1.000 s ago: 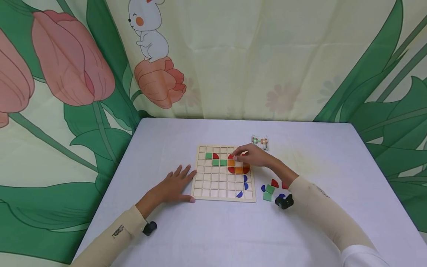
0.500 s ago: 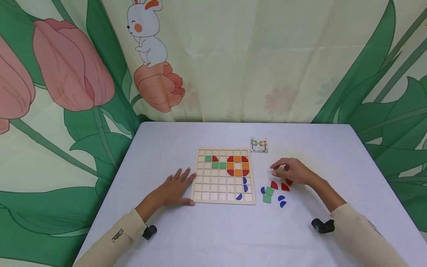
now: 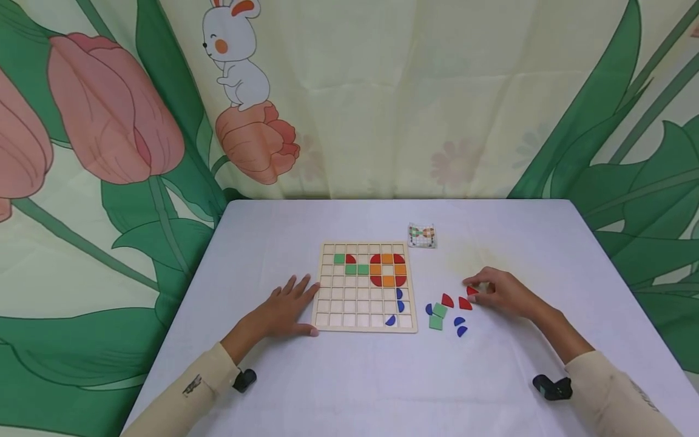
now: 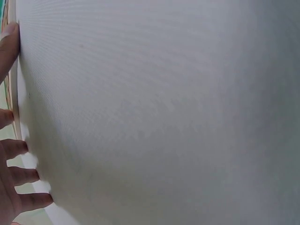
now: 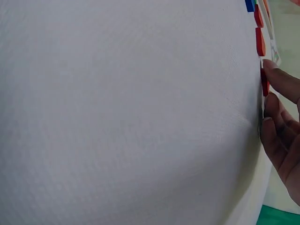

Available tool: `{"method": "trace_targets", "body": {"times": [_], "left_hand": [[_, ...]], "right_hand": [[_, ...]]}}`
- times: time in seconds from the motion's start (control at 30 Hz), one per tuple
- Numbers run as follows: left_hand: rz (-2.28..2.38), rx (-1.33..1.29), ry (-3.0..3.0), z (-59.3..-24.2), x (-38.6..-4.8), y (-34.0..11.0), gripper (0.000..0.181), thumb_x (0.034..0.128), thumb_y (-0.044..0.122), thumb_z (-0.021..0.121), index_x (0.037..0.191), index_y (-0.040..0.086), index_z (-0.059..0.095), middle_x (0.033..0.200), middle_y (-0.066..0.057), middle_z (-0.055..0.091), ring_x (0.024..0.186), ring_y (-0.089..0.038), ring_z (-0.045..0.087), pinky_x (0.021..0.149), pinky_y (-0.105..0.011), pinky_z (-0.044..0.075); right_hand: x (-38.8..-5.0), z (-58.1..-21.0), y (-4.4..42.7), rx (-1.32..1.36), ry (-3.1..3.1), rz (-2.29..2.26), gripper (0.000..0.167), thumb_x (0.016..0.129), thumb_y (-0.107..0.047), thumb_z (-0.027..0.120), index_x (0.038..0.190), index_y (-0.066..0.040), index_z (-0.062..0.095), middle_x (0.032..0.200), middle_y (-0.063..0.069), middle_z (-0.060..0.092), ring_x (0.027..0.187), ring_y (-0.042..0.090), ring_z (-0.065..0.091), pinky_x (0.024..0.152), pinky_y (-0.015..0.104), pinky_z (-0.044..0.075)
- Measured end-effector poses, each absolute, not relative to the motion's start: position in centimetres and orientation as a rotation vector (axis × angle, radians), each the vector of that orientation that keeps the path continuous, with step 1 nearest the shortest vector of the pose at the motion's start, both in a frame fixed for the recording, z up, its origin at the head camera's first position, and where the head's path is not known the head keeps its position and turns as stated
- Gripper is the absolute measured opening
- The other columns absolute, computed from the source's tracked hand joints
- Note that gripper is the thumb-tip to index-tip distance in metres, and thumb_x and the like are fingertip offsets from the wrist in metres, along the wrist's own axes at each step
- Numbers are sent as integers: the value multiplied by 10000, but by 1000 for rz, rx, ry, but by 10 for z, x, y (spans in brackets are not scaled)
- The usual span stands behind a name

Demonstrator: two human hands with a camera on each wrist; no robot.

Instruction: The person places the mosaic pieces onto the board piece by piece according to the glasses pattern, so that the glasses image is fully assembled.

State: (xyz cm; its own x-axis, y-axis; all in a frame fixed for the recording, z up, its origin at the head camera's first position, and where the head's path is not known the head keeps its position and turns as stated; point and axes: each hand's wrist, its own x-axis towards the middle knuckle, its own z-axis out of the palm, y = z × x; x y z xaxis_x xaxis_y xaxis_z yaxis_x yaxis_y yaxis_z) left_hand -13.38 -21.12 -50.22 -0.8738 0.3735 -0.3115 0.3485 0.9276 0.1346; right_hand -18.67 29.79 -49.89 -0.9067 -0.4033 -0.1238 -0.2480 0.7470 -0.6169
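Note:
The left hand (image 3: 285, 311) lies with spread fingers at the left edge of the gridded wooden board (image 3: 357, 307), thumb and a fingertip touching its frame. Green squares, orange squares, red quarter pieces and several blue pieces sit on the board. Right of the board, the right hand (image 3: 505, 294) pinches a red piece (image 3: 472, 291) between thumb and finger, low at the tabletop. In the right wrist view the same red piece (image 5: 265, 83) shows between the thumb and fingertip. Two other red pieces (image 3: 465, 303) lie beside it.
Green squares (image 3: 435, 323) and blue pieces (image 3: 462, 331) lie loose between the board and the right hand. A small printed pattern card (image 3: 422, 235) is behind the board's right corner. A patterned curtain (image 3: 382, 103) hangs behind the white table (image 3: 360, 388).
The right hand has moved from over the board rightward to the loose pieces and taken hold of a red one. An orange square shows in the ring's top row. The left hand has stayed put.

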Motion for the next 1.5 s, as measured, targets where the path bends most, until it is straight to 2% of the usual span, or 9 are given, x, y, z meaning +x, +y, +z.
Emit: {"method": "trace_targets", "body": {"times": [0.17,0.4,0.8,1.1,1.33,1.5], "left_hand": [[110,540,2738,-500,-135,-211,1070,801,735,657,1619,215,204,1691,-120,138,1541,-444,114,1150,-667,265],[105,524,2729,-500,-135,-211,1076,796,725,672,1620,223,197,1693,-114,131,1543,-441,107,1154,-668,256],[117,548,2749,-499,-133,-212,1060,801,717,674,1616,214,220,1687,-129,152,1534,-458,126,1141,-677,272],[121,535,2740,-499,-134,-212,1058,803,706,682,1617,219,213,1691,-118,138,1539,-449,111,1148,-678,257],[126,535,2737,-499,-134,-212,1056,801,703,687,1616,220,218,1690,-120,141,1538,-451,114,1147,-677,260],[132,537,2743,-500,-134,-212,1059,797,701,692,1614,214,226,1688,-125,146,1537,-453,118,1142,-683,261]], "right_hand": [[-186,-499,297,-520,2714,-901,370,834,-126,813,1193,-67,742,1049,74,676,841,150,557,632,195,482],[-185,-502,297,-508,2722,-911,346,833,-141,816,1162,-77,731,1057,76,669,801,149,537,630,195,473],[-184,-501,289,-524,2673,-923,284,865,-162,793,1104,-144,641,932,4,633,826,166,554,653,192,501],[-189,-495,282,-445,2560,-1064,320,920,-114,725,1221,-90,621,932,72,619,739,188,599,622,246,544],[-194,-492,267,-475,2583,-1094,328,887,-158,773,1187,-74,671,900,61,653,683,187,603,619,242,550],[-199,-490,253,-478,2568,-1130,340,890,-125,763,1210,-46,680,905,74,674,690,187,618,632,244,563]]}}
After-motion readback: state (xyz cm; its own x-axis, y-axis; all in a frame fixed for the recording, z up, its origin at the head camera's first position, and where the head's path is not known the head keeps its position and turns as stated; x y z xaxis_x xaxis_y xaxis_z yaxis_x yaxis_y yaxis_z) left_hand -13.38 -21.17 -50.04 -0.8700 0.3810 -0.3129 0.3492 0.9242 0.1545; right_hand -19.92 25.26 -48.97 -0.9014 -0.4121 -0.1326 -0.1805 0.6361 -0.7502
